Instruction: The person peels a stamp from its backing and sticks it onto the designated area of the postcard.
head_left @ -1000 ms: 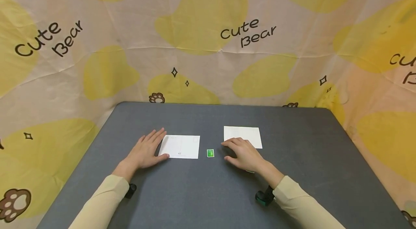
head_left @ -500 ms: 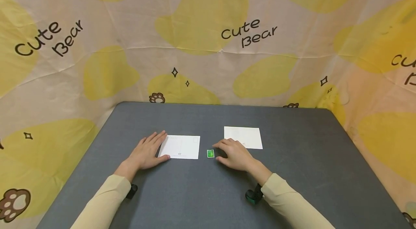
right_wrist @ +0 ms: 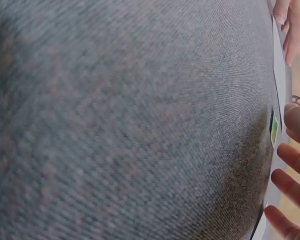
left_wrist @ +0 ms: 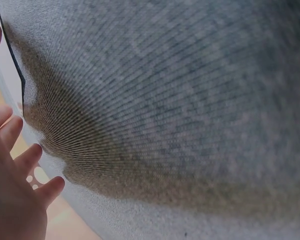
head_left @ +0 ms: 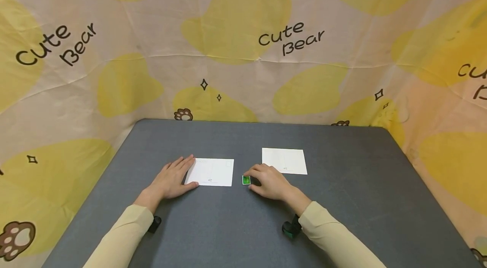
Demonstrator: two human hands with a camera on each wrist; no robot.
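A white postcard (head_left: pixel 212 172) lies flat left of centre, printed with faint lines and a small box in its upper right corner. My left hand (head_left: pixel 173 179) rests at its left side, fingers spread, with thumb and fingertips on the card's edge. Right of that card lies a small green stamp (head_left: pixel 246 180) with a white border. Over it reaches my right hand (head_left: pixel 269 181), index fingertip at the stamp's upper edge and thumb by its lower right. In the right wrist view the stamp (right_wrist: pixel 274 131) shows beside the thumb, lying at the table surface.
A second postcard (head_left: pixel 289 161) lies farther back on the right, its lower left corner behind my right hand. Both cards are on the grey table (head_left: pixel 228 230). A patterned yellow cloth (head_left: pixel 236 18) hangs behind and along the sides.
My right hand has moved left from in front of the second postcard to the green stamp. A pale edge seen under the right wrist earlier is now hidden. The left hand stays put.
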